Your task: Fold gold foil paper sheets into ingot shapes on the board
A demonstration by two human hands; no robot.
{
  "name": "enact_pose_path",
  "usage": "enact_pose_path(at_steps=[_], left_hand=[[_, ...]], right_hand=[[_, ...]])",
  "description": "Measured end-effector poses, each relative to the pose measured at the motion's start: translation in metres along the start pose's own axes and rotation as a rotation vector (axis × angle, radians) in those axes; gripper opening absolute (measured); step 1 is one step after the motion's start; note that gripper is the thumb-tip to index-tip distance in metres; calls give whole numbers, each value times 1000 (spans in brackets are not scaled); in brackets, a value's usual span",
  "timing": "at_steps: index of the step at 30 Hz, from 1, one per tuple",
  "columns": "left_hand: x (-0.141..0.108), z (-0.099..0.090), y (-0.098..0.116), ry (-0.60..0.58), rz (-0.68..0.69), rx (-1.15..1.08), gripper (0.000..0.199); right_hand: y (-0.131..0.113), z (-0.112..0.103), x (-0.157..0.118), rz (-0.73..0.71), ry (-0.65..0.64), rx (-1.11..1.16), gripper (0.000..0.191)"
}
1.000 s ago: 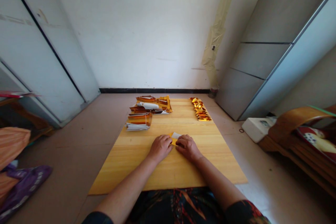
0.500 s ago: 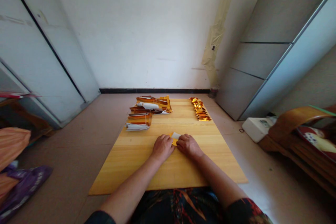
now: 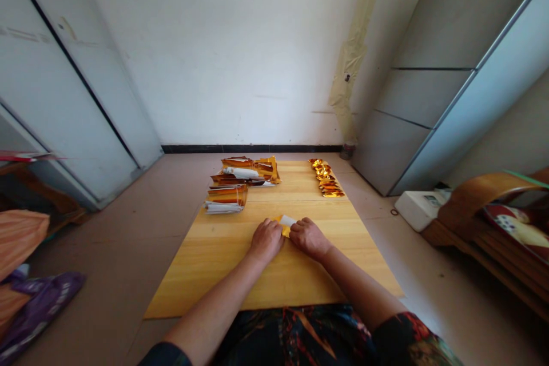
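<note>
A small gold-and-white sheet of paper lies low over the wooden board, between my two hands. My left hand is closed at the sheet's left side, fingers curled down on it. From the right, my right hand grips the other side with bent fingers; the fingertips of both are partly hidden. Beyond them, at the far left of the board, are stacks of gold foil paper with white undersides. A row of shiny folded gold foil pieces sits at the far right.
The wooden board reaches to my lap. A white wall stands behind it. On the right are a grey refrigerator, a white box and a wooden armrest. A purple bag lies on the floor at left.
Both hands stay on the sheet and shift only slightly. The white part between them looks a little narrower, more like a rolled strip. The stacks and the foil row are unchanged.
</note>
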State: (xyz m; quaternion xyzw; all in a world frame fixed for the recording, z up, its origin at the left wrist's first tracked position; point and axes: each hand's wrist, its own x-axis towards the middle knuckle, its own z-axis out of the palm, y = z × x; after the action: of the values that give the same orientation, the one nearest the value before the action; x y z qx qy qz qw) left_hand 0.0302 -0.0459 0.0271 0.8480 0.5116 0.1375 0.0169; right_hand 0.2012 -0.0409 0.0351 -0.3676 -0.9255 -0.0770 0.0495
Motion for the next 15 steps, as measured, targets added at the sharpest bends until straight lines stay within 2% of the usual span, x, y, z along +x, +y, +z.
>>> enact_pose_path(at_steps=[3,7,11,15], left_hand=[[-3,2,-1,29,4,-33,13],[-8,8,-7,104,44,-64,9],[-8,12,-9,129,86,1,14],[-4,12,-7,153,76,89,17]], right_hand=[[0,8,-1,-1,65,-7,21],[-1,16,-3,69,150,51,17],[0,21,-4,149,220,158,17],[6,26,-6,151,286,313,15]])
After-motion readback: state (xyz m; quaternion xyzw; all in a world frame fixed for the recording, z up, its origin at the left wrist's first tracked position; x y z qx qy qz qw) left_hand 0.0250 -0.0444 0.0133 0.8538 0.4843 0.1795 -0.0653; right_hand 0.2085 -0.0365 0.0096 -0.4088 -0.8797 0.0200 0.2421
